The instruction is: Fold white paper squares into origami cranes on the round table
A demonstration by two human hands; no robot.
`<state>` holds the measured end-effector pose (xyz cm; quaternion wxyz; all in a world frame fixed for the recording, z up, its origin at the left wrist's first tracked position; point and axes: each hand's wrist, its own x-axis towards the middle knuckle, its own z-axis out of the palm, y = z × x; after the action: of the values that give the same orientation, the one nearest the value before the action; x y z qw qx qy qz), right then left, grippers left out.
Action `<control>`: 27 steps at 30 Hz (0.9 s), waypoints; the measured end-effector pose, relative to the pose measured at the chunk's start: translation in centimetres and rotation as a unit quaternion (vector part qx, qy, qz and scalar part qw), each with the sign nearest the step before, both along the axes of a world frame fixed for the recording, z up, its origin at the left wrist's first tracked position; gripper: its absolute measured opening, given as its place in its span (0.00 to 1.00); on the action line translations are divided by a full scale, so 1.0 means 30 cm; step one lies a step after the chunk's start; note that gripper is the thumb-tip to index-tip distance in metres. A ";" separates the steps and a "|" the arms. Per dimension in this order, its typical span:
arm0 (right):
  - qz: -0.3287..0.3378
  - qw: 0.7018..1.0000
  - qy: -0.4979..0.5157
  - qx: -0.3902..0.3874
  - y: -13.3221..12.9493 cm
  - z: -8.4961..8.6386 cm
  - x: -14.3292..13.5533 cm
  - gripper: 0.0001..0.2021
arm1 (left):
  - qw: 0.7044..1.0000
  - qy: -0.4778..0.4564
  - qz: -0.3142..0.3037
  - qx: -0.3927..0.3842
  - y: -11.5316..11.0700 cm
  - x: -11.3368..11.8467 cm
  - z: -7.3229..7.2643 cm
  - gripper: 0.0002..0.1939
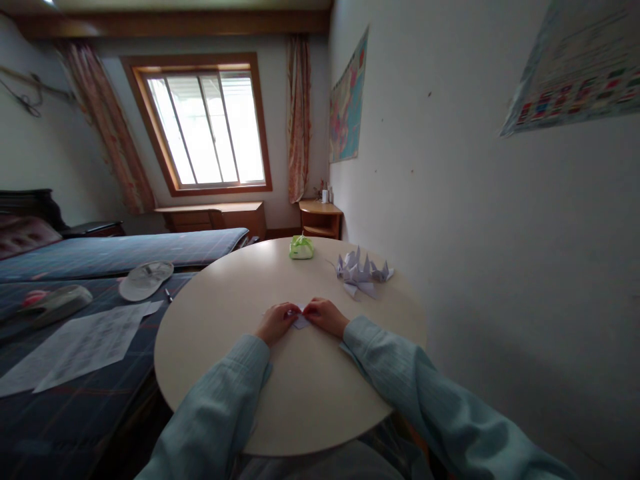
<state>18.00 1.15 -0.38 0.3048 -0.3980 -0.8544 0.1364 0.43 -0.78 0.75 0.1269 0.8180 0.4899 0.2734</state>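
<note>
A small piece of folded white paper (301,323) lies low over the middle of the round table (210,353), between my two hands. My left hand (278,321) pinches its left side with the fingertips. From the other side, my right hand (324,315) has its fingers closed on the paper's right side. The hands nearly meet at the top of the paper and cover part of its folds. Beyond my right hand sits a cluster of pointed folded-paper figures (361,272).
A green and white tissue pack (301,248) stands near the table's far edge. The white wall (490,267) runs close along the right. To the left, a bed with a plaid cover (115,333) holds printed sheets (90,343) and a pale cap (146,279).
</note>
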 end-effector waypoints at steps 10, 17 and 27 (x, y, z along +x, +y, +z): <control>-0.003 1.000 0.007 -0.003 -0.008 0.007 0.000 0.07 | 1.000 0.004 0.009 -0.003 0.006 0.000 -0.006 0.10; -0.029 0.999 0.028 0.009 -0.008 0.007 -0.001 0.08 | 0.999 -0.029 0.002 -0.014 0.003 0.002 -0.004 0.14; -0.014 1.000 0.017 0.005 -0.010 0.009 -0.001 0.07 | 0.999 -0.042 -0.003 -0.028 0.012 -0.001 -0.015 0.15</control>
<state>17.98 0.84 -0.11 0.3235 -0.4058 -0.8441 0.1346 0.39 -0.44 0.30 0.1710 0.8036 0.4886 0.2936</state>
